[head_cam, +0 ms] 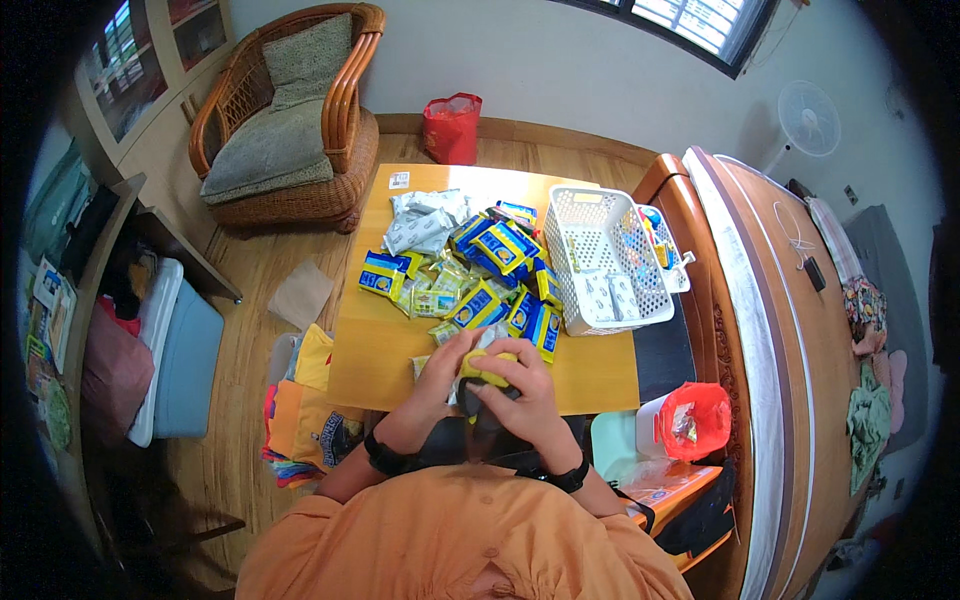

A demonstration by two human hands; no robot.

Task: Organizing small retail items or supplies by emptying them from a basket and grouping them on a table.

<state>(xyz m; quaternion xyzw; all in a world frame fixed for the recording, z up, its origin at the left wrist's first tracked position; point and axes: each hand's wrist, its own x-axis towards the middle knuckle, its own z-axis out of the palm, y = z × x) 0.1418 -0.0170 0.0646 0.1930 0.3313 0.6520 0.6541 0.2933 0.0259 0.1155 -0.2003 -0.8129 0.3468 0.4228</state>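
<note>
Both hands meet over the near edge of the wooden table. My right hand grips a small yellow and black handheld tool, whose exact kind I cannot tell. Between the hands is a silver-white packet, partly covered by fingers, and my left hand holds it. Just beyond lies a heap of blue and yellow snack packets, with greenish clear-wrapped packets among them. Several silver-white packets lie at the heap's far left. To the right, a white perforated plastic basket holds a few silver-white packets.
Right of the table stand a bin with a red liner and a wooden bed frame. Folded clothes fill a container at the left. A rattan armchair and a red bag are beyond.
</note>
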